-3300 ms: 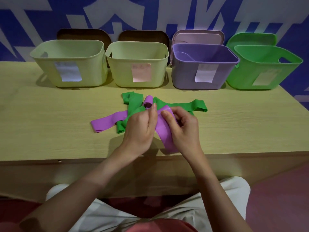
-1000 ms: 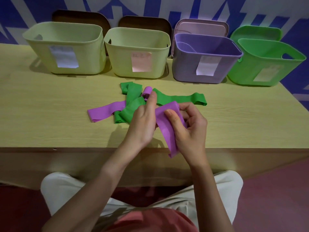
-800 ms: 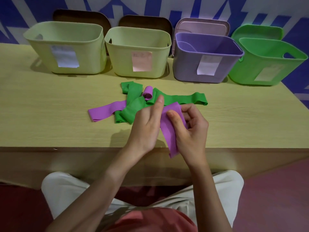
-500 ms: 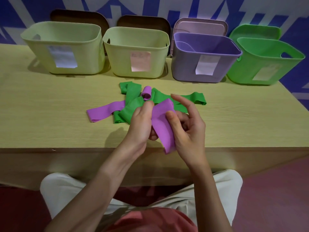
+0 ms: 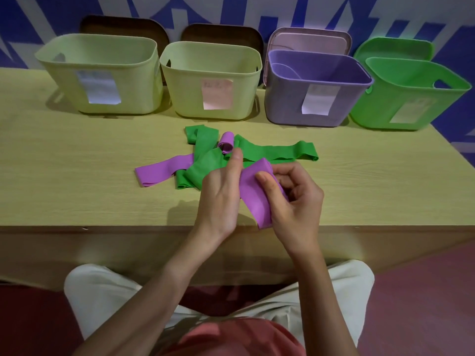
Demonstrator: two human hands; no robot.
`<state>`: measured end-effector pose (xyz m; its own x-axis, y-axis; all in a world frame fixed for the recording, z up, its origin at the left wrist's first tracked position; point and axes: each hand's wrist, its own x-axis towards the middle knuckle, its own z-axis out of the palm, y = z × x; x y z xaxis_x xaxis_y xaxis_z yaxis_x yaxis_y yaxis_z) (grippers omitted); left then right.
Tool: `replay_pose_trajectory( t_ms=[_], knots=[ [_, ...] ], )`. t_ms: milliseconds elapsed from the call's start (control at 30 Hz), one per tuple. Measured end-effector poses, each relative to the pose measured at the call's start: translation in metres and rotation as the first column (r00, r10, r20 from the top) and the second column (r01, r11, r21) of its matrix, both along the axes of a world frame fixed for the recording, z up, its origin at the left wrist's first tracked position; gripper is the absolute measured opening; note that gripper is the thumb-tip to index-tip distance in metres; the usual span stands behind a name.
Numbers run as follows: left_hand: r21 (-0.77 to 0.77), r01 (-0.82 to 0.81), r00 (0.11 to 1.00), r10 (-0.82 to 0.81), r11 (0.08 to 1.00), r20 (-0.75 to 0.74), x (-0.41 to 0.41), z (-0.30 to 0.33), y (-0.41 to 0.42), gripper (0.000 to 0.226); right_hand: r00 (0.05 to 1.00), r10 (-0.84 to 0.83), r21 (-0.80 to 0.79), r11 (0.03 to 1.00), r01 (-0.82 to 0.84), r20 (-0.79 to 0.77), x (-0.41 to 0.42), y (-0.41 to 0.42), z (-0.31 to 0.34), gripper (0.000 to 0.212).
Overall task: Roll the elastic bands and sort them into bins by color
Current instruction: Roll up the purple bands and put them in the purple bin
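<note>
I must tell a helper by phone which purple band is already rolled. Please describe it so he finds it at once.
Look in front of the purple bin, at the pile of green bands. On its far side lies the small purple roll, the only coiled piece; the other purple bands are flat.

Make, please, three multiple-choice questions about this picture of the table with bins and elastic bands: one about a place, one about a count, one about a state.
1. Where does the small rolled purple band lie?
A. in the purple plastic bin
B. on the pile of green elastic bands
C. on the floor

2. How many plastic bins stand along the back of the wooden table?
A. two
B. six
C. four

3. What is the state of the purple elastic band in the hands?
A. held by both hands
B. lying free on the table
C. dropped in the green plastic bin

Answers: 1 B, it rests on the green bands, outside the purple bin. 2 C, two pale yellow-green bins, one purple, one green, on the table. 3 A, left hand and right hand both grip the band.
</note>
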<state>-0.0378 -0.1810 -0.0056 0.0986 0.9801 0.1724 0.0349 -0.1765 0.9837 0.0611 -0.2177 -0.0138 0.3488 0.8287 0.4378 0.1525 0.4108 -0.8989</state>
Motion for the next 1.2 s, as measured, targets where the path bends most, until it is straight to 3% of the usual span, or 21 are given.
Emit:
replay_pose_trajectory(
  t_ms=[100,200,367,500,633,700,767,867,1000,1100,1200],
  knots=[
    [0.125,-0.035,0.994,0.047,0.992,-0.096,0.0,-0.005,-0.001,0.062,0.999,0.012,-0.037,0.999,-0.011,0.032,0.003,0.0,-0.001,0.007],
    [0.106,-0.089,0.987,0.102,0.99,-0.123,0.002,-0.005,0.0,0.053,0.995,0.09,-0.091,0.992,-0.085,0.045,0.007,-0.001,-0.003,0.004],
    [-0.223,-0.061,0.996,0.072,0.973,0.044,0.003,0.004,0.003,0.037,0.98,0.195,-0.119,0.975,-0.189,0.041,0.01,-0.008,-0.001,0.038],
    [-0.373,0.173,0.979,-0.118,0.912,0.164,0.0,0.009,0.003,0.041,0.976,0.21,-0.111,0.973,-0.202,0.06,0.013,-0.007,-0.001,0.034],
    [-0.46,0.284,0.949,-0.177,0.841,0.261,-0.001,0.01,0.0,0.048,0.984,0.164,-0.077,0.984,-0.159,0.067,0.012,-0.01,0.001,0.022],
    [-0.441,0.285,0.952,-0.2,0.851,0.23,-0.002,0.01,0.0,0.046,0.988,0.141,-0.08,0.988,-0.136,0.063,0.012,-0.012,0.001,0.018],
    [-0.373,0.207,0.978,-0.18,0.904,0.107,-0.001,0.008,0.002,0.047,0.991,0.116,-0.099,0.989,-0.109,0.069,0.012,-0.012,-0.001,0.014],
    [-0.163,0.058,0.997,-0.067,0.985,-0.049,0.001,0.001,0.001,0.055,0.994,0.092,-0.111,0.99,-0.085,0.061,0.013,-0.011,-0.004,0.009],
    [0.086,-0.013,0.994,0.022,0.996,-0.108,0.001,-0.009,-0.005,0.056,0.993,0.088,-0.11,0.991,-0.08,0.078,0.013,-0.008,-0.006,0.009],
    [0.089,-0.05,0.993,0.058,0.995,-0.099,0.0,-0.013,-0.002,0.057,0.988,0.119,-0.151,0.983,-0.104,0.095,0.013,-0.005,-0.009,0.01],
    [-0.029,-0.131,0.99,0.129,0.991,-0.056,0.0,-0.01,0.001,0.056,0.99,0.143,-0.165,0.976,-0.143,-0.012,0.013,-0.004,-0.01,0.013]
  ],
)
